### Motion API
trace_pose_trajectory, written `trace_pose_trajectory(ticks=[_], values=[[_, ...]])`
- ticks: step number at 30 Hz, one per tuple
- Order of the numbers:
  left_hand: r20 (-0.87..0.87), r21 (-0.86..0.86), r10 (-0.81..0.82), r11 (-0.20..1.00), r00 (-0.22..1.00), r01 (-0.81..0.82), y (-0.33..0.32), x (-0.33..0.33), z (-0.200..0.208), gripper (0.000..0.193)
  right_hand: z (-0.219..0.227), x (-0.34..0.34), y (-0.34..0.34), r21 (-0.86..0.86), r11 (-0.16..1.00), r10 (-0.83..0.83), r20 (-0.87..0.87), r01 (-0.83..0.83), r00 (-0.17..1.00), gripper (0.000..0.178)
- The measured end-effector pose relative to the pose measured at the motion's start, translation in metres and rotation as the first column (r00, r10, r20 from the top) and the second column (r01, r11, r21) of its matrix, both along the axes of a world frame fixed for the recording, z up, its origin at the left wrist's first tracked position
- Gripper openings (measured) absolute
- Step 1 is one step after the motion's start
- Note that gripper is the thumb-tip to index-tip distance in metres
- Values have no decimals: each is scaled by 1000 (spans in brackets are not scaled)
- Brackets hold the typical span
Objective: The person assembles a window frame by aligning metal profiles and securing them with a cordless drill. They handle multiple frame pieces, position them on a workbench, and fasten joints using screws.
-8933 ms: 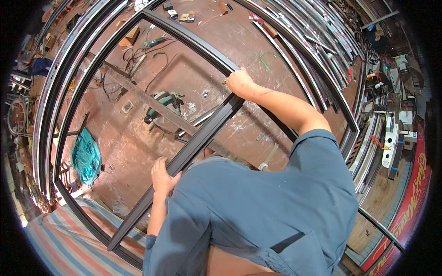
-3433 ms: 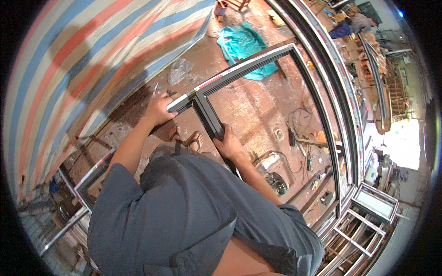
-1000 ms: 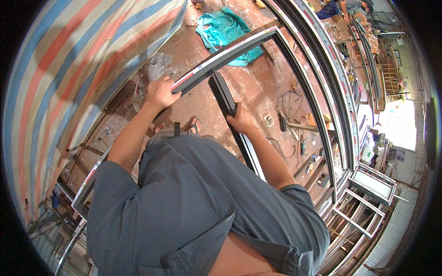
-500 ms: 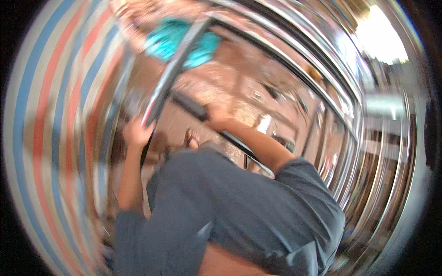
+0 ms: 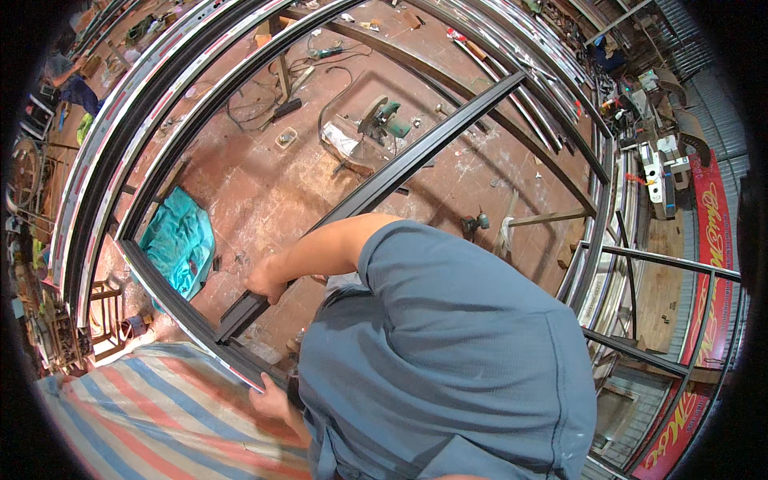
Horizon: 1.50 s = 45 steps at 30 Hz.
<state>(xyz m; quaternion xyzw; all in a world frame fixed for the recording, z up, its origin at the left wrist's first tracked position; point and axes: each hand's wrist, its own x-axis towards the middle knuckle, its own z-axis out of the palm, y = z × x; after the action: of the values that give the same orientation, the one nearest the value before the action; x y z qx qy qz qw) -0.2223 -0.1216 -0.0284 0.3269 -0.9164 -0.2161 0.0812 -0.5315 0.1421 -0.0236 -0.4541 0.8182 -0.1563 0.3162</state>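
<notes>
A dark metal bar (image 5: pixel 408 164) lies slantwise across a large dark metal frame (image 5: pixel 166 280). Near the bar's lower left end, my right hand (image 5: pixel 268 278) is wrapped over it, with that end meeting the frame's left side rail. My left hand (image 5: pixel 274 400) closes on the outer edge of the same rail, close to the striped sheet; some of its fingers are hidden under the rail. My grey-blue shirt hides the near part of the frame.
Below the frame, a crumpled teal cloth (image 5: pixel 180 244), a green power tool (image 5: pixel 388 120), cables and scraps lie on the reddish floor. A striped sheet (image 5: pixel 168 400) borders my left. Long metal profiles (image 5: pixel 104 172) are stacked beyond the frame; machines (image 5: pixel 664 176) and a red banner (image 5: pixel 714 240) stand at right.
My view has swung round, and the earlier picture is smeared. My right hand stays on the bar, now close to the left rail. My left hand remains on that rail.
</notes>
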Motion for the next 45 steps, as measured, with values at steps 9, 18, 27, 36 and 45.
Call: trace_pose_trajectory(ticks=[9,18,27,36,45], values=[[62,-58,44,997,997,-40,5,2,-7,55,2,4,0,39,999,1,-31,0,1000,78],[56,16,-12,1000,998,12,11,6,-8,55,-16,3,2,22,1000,-3,34,2,999,77],[24,193,150,969,988,-152,11,20,16,42,-2,13,5,31,1000,3,82,-5,997,76],[79,46,197,979,977,-201,24,31,17,44,13,19,-4,66,995,70,34,-72,997,74],[38,110,194,974,980,-197,24,29,19,45,16,18,-8,133,989,62,58,-69,996,73]])
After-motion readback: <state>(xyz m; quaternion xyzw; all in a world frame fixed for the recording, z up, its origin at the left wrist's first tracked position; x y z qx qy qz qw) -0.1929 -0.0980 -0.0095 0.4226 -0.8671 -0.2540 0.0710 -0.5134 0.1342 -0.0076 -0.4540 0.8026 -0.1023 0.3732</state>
